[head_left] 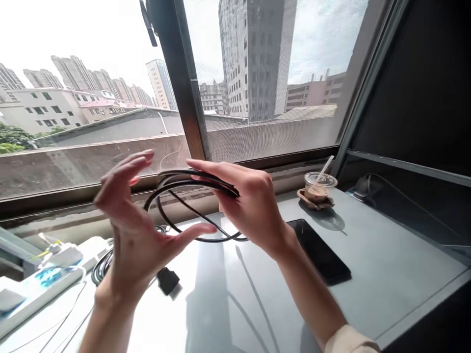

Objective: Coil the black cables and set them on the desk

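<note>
The right hand (253, 201) pinches a smooth black cable (184, 183), its strands bunched between thumb and straightened fingers — round, springy loops hang in the air above the glossy pale tabletop (379, 230). The left hand (132, 235) is spread wide in a C-shape at the coil's left end; whether it touches is unclear. Nearby lie a blocky black connector (168, 282) and a flat, glassy phone (320, 252) — beyond, a clear plastic cup (319, 186) in brown cardboard (306, 200)

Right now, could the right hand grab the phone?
Probably not without letting go: the right hand holds the cable. Otherwise the way looks free, with nothing visible resting on the phone.
</note>
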{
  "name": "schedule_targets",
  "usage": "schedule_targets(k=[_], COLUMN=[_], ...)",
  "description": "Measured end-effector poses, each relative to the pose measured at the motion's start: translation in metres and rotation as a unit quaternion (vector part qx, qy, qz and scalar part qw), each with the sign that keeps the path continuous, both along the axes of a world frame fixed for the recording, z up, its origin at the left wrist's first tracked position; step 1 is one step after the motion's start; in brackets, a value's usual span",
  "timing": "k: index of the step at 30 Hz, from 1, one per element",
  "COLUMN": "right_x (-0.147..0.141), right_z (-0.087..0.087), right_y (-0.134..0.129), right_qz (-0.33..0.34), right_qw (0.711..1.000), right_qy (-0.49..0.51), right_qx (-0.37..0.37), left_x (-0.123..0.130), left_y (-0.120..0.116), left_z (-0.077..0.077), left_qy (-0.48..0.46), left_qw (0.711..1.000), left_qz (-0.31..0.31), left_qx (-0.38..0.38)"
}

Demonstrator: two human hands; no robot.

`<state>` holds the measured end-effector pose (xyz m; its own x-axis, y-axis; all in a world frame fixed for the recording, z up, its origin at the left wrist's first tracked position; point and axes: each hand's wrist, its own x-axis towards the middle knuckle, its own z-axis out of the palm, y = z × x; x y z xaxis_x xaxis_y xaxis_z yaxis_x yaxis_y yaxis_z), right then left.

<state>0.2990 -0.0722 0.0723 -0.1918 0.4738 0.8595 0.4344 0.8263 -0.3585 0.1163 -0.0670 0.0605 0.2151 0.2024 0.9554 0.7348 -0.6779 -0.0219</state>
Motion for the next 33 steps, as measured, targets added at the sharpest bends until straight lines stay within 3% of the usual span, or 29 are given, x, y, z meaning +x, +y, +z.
schedule_targets(k=[3, 5, 7, 12, 16, 19, 21, 25, 27, 30, 33], right_x=[0.000, 0.000, 0.000, -0.002, -0.005, -0.007, -0.008, -0.006, -0.001, 0.008, 0.012], right_z=[0.000, 0.000, 0.000, 0.001, 0.000, -0.002, -0.002, 0.000, 0.002, 0.006, 0.006], right_y=[-0.007, -0.007, -0.008, -0.013, -0.002, 0.010, 0.015, 0.013, 0.011, 0.008, 0.009], right_qz=[-0.005, -0.021, -0.026, -0.004, 0.026, 0.048, 0.103, 0.197, 0.205, 0.174, 0.093], right_qw=[1.000, 1.000, 0.999, 0.998, 0.996, 0.991, 0.978, 0.942, 0.934, 0.940, 0.967], right_qy=[0.001, 0.008, 0.017, 0.039, 0.080, 0.122, 0.161, 0.225, 0.234, 0.227, 0.200], right_qx=[0.015, 0.018, 0.030, 0.046, 0.020, -0.035, -0.082, -0.151, -0.176, -0.186, -0.129], left_x=[0.010, 0.010, 0.007, 0.003, 0.005, 0.006, 0.008, 0.009, 0.007, 0.005, 0.007], left_y=[0.006, 0.009, 0.011, 0.016, 0.012, 0.007, 0.006, 0.009, 0.013, 0.014, 0.009], left_z=[0.000, -0.003, -0.006, -0.005, 0.003, 0.011, 0.014, 0.010, 0.007, 0.004, 0.002], left_qy=[0.078, 0.018, -0.065, -0.230, -0.341, -0.459, -0.509, -0.514, -0.475, -0.389, -0.337], left_qw=[0.996, 1.000, 0.993, 0.941, 0.863, 0.781, 0.737, 0.696, 0.706, 0.777, 0.839], left_qz=[0.021, 0.003, -0.052, -0.127, -0.212, -0.280, -0.306, -0.313, -0.295, -0.239, -0.164], left_qx=[0.041, -0.004, -0.085, -0.211, -0.307, -0.318, -0.324, -0.391, -0.434, -0.434, -0.393])
